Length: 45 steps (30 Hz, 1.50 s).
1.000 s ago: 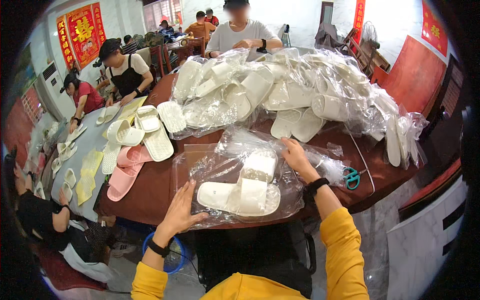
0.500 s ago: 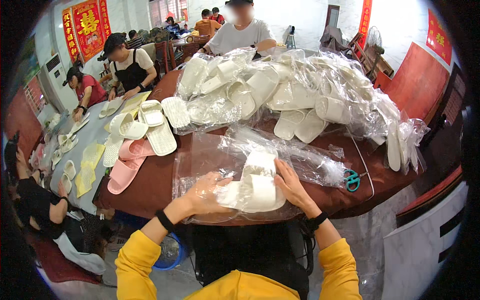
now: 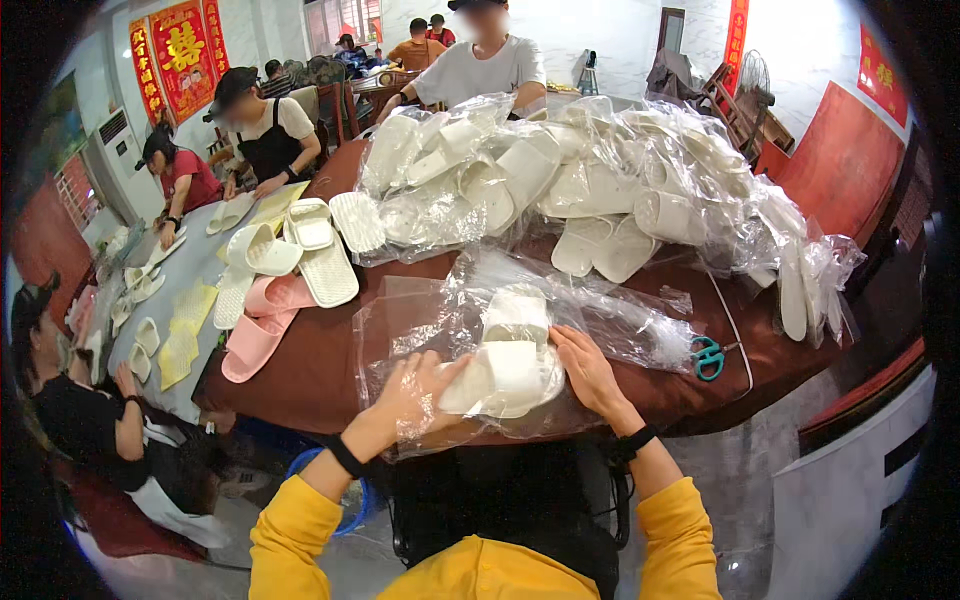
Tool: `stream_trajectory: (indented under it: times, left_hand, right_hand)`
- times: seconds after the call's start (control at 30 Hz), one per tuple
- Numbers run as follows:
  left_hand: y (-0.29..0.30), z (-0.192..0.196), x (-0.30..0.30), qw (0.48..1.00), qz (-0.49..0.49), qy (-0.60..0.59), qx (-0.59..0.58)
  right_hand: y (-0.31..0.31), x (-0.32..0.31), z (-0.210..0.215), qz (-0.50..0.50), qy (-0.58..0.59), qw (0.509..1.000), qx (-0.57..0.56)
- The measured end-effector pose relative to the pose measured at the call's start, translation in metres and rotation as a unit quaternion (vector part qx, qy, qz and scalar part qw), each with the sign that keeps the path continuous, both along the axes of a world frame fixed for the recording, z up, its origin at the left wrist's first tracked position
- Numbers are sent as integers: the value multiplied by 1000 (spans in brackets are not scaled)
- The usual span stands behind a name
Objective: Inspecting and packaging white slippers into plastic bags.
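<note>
Touching the white slippers (image 3: 513, 372) at left, the left hand (image 3: 411, 393) lies under clear film (image 3: 382, 325), its grip impossible to tell; the right hand (image 3: 592, 374), open, flanks their right side

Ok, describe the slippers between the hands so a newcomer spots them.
On the brown table, find the far heap of bagged white slippers. Nearer lies one white pair; unlike the heap, it sits between the left hand and right hand.
</note>
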<state>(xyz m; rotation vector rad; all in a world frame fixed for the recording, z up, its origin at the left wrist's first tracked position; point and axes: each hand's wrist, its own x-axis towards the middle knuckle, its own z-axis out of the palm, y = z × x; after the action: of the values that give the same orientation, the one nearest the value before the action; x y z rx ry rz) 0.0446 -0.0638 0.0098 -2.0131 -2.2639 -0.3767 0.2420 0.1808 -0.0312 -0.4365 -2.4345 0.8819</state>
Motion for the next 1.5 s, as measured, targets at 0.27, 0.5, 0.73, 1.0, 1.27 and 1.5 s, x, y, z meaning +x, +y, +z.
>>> stream_trajectory:
  times: [0.27, 0.5, 0.73, 1.0, 1.27, 1.5]
  left_hand:
    - [-100, 4, -40, 950, 212, -159, 167]
    - [-162, 22, -51, 767, 202, -456, 404]
    - [-151, 112, -26, 746, 99, -516, 409]
    - [-74, 162, 32, 547, -15, -715, 435]
    - [-53, 178, 64, 643, -81, -650, 396]
    - [-22, 199, 62, 646, -194, -660, 331]
  right_hand:
    - [-5, 5, 3, -55, -105, 974, 195]
    - [-13, 8, 17, -32, -160, 959, 231]
    - [-25, -2, 36, -26, -175, 944, 278]
    - [-38, -12, 38, 146, -180, 938, 259]
    - [-44, -15, 34, 147, -174, 935, 274]
    - [-44, -11, 36, 140, -188, 933, 274]
